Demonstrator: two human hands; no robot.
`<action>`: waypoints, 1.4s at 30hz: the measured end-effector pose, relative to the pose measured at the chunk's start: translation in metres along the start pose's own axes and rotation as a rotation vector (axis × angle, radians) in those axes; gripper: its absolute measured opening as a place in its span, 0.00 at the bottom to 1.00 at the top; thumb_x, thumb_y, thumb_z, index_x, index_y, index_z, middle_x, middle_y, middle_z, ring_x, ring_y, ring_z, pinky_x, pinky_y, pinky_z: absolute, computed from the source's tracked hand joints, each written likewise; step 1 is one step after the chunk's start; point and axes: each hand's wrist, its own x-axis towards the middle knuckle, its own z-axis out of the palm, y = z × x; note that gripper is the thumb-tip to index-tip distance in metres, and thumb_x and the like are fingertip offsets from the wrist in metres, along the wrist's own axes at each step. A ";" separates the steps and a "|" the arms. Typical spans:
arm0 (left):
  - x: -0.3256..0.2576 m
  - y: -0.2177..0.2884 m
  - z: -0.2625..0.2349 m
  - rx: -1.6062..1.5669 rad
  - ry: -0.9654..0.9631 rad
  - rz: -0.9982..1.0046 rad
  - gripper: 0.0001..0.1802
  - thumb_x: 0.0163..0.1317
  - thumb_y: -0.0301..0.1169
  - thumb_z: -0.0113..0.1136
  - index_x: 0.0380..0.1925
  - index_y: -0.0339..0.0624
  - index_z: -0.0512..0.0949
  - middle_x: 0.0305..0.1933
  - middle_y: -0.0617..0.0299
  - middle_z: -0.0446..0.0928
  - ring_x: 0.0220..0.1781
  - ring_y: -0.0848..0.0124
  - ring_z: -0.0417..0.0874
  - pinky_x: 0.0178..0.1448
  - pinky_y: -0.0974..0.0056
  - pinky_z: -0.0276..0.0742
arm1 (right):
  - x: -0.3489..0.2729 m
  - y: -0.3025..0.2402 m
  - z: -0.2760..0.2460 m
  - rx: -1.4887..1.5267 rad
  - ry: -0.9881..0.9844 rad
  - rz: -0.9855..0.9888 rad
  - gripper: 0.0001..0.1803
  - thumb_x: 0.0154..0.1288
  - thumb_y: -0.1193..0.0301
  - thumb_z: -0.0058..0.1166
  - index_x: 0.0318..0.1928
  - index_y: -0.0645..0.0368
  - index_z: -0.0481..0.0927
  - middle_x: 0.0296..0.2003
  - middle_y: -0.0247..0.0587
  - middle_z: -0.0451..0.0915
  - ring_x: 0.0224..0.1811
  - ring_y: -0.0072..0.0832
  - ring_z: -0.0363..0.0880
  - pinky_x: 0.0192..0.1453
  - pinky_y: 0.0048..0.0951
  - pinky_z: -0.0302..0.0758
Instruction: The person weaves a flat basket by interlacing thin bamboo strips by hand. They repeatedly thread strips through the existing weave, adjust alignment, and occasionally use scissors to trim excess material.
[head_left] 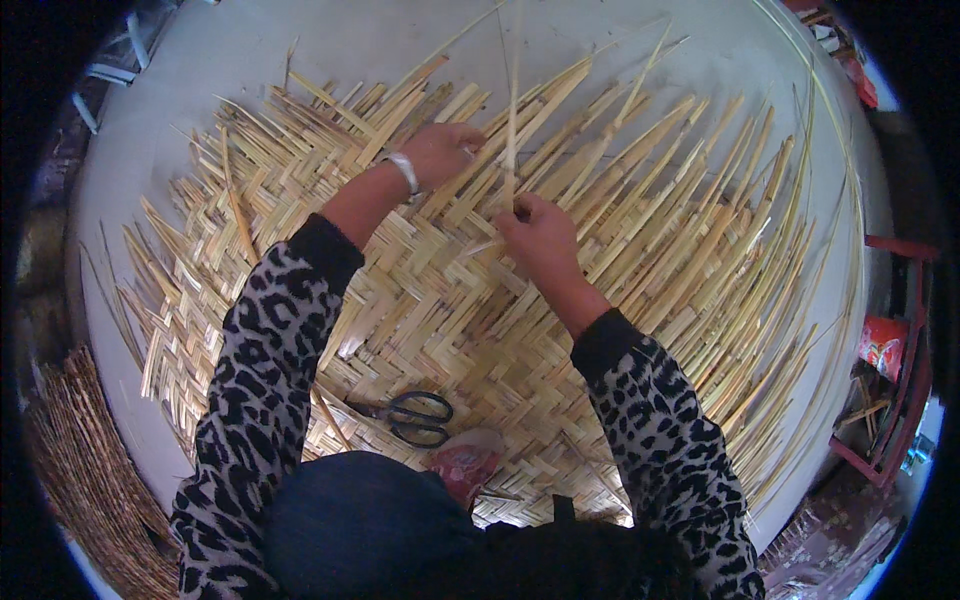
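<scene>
Pale grey floor (250,60) carries a large woven mat (420,310) of flat yellow bamboo strips, its far and right edges ending in loose, unwoven strip ends. Right hand (540,235), near the mat's middle, is pinched shut on one thin upright strip (512,120) that rises from the weave toward the far edge. Left hand (440,150), wearing a pale wristband (403,170), lies just beyond it with fingers curled down among the loose strips (whether it grips any cannot be told). Both forearms wear leopard-patterned sleeves.

Toward the near edge, black-handled scissors (415,418) lie on the woven part, beside a reddish foot or shoe (465,462). A darker finished mat (85,480) lies off the left edge; a red frame (905,350) stands off the right.

Likely faults, as a judgement: the thin strip could kink or split if bent sharply at the pinch; neighbouring loose ends could spring out of order if the left hand lifts; sharp strip edges could cut the fingers; the scissors could be knocked by a knee.
</scene>
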 end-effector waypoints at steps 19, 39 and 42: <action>0.055 -0.029 0.020 0.061 -0.493 0.156 0.19 0.53 0.53 0.64 0.36 0.54 0.81 0.27 0.56 0.78 0.25 0.58 0.79 0.32 0.60 0.75 | -0.009 0.014 0.010 0.638 0.031 0.302 0.10 0.66 0.71 0.52 0.42 0.66 0.76 0.30 0.37 0.79 0.23 0.21 0.77 0.25 0.24 0.75; 0.001 0.013 -0.033 -0.195 0.070 -0.134 0.19 0.57 0.33 0.58 0.48 0.42 0.82 0.35 0.55 0.83 0.28 0.75 0.81 0.38 0.68 0.80 | 0.003 0.031 0.026 0.151 0.022 0.009 0.12 0.59 0.72 0.54 0.43 0.62 0.77 0.34 0.41 0.82 0.37 0.30 0.81 0.43 0.32 0.76; -0.018 -0.005 -0.023 -0.211 0.190 -0.301 0.16 0.53 0.29 0.58 0.43 0.48 0.85 0.34 0.54 0.84 0.29 0.70 0.85 0.38 0.66 0.82 | -0.002 0.030 0.030 0.060 0.063 -0.026 0.13 0.59 0.73 0.53 0.46 0.60 0.75 0.35 0.44 0.82 0.39 0.35 0.82 0.44 0.35 0.77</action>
